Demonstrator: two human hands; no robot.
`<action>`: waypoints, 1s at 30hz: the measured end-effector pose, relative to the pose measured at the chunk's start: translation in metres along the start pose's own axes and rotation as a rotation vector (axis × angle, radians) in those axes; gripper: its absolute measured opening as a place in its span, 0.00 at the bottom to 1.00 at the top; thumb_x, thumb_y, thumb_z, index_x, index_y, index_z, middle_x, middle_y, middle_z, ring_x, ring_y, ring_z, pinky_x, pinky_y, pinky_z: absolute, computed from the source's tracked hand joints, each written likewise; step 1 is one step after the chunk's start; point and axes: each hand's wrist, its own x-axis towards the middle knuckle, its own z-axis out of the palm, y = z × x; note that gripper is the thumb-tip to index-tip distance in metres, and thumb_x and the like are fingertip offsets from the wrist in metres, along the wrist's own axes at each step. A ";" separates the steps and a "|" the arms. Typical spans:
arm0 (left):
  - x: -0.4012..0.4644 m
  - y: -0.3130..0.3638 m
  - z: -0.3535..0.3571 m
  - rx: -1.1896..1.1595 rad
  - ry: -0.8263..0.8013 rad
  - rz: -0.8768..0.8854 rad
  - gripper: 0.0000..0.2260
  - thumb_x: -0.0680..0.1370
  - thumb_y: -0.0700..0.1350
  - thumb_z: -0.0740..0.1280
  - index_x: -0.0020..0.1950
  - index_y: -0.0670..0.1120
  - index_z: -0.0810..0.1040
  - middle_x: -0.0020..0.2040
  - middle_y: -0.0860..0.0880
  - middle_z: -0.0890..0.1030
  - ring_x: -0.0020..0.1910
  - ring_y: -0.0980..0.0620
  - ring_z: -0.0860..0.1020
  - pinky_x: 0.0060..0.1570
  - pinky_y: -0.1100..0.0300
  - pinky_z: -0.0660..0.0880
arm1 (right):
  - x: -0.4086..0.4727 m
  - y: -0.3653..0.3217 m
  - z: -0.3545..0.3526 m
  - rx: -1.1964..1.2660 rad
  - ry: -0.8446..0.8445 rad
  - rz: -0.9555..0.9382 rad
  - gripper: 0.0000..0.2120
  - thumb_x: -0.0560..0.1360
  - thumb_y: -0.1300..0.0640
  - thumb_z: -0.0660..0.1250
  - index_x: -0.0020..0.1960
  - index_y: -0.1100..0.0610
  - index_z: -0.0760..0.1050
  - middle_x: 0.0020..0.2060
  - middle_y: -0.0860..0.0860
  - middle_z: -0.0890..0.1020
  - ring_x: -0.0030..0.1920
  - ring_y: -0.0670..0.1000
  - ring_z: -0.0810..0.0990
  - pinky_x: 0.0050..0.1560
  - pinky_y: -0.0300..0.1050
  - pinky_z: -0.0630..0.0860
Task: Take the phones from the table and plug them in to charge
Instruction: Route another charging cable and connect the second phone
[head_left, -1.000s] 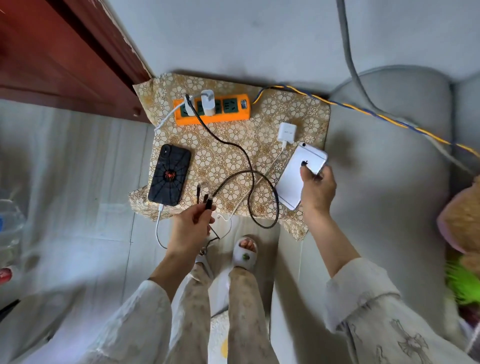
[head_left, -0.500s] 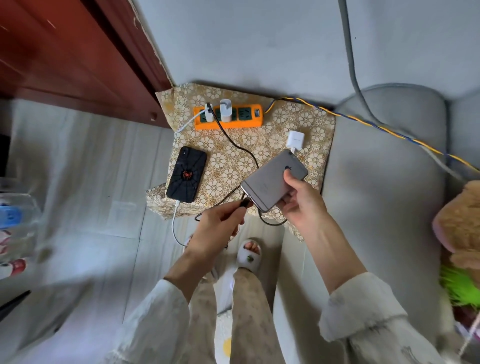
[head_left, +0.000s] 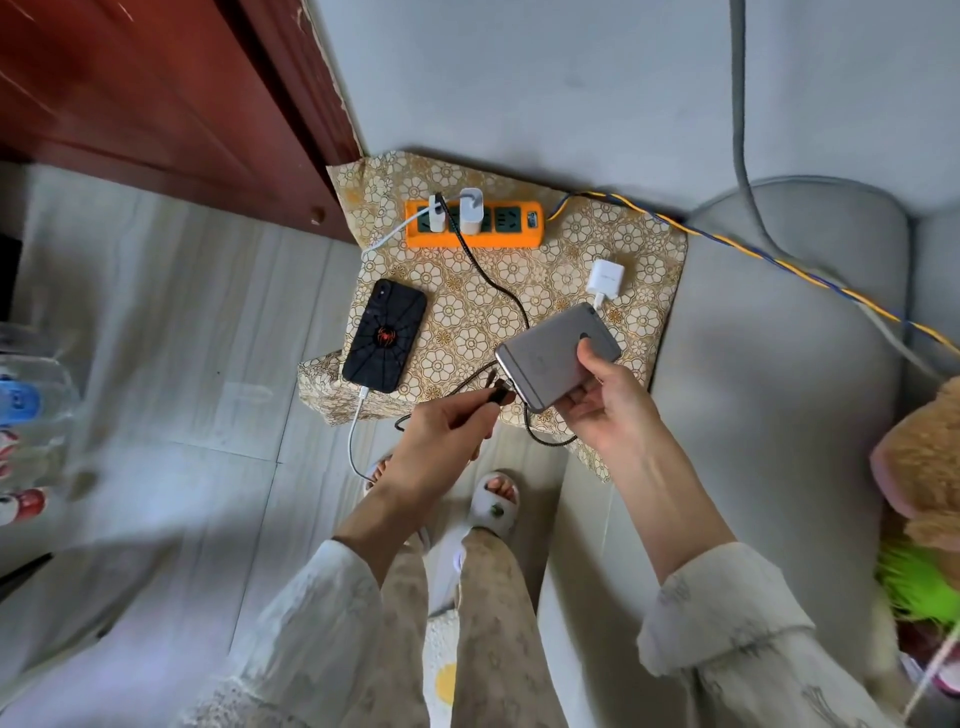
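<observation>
on the patterned worktop (head_left: 644, 249), the black phone (head_left: 385, 335) with the spider case lies face down with a white cable (head_left: 354, 434) seated in its near end; that cable appears to run back to a white charger (head_left: 437, 214) in the orange power strip (head_left: 475, 224), so this phone looks already set to charge. the grey phone (head_left: 556, 356) is off the worktop, held just above its near edge, back side up. the right hand (head_left: 605, 402) grips it from below and the side, thumb lying across the back, fingers curled under. the left hand (head_left: 441, 436) pinches the plug of the black braided cable (head_left: 488, 280) between thumb and fingertips, and the plug tip sits right at the phone's near-left end. whether it has entered the port cannot be told. both forearms reach forward and meet over the worktop's front edge. what seems left is to push the plug home and lay the grey phone down. a loose white adapter (head_left: 605, 276) lies behind the phone, not in the strip.
</observation>
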 end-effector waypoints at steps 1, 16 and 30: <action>-0.001 0.000 0.001 0.011 -0.004 0.008 0.10 0.77 0.42 0.63 0.47 0.55 0.80 0.24 0.59 0.72 0.26 0.60 0.68 0.28 0.71 0.67 | 0.000 -0.001 0.000 0.006 -0.010 0.003 0.03 0.75 0.59 0.64 0.46 0.59 0.71 0.40 0.55 0.80 0.42 0.52 0.79 0.54 0.51 0.77; 0.001 0.004 0.002 0.028 0.011 -0.010 0.10 0.77 0.41 0.63 0.54 0.46 0.81 0.25 0.57 0.71 0.24 0.61 0.67 0.25 0.73 0.65 | 0.000 0.000 -0.004 -0.003 -0.039 -0.018 0.04 0.75 0.58 0.64 0.47 0.58 0.71 0.41 0.54 0.80 0.42 0.51 0.80 0.44 0.48 0.78; 0.001 -0.002 0.003 0.042 0.003 -0.040 0.09 0.77 0.40 0.63 0.53 0.45 0.81 0.28 0.53 0.71 0.28 0.55 0.66 0.31 0.67 0.67 | -0.001 0.000 -0.010 -0.022 -0.072 -0.037 0.04 0.75 0.57 0.64 0.49 0.57 0.72 0.35 0.52 0.83 0.41 0.50 0.81 0.34 0.44 0.81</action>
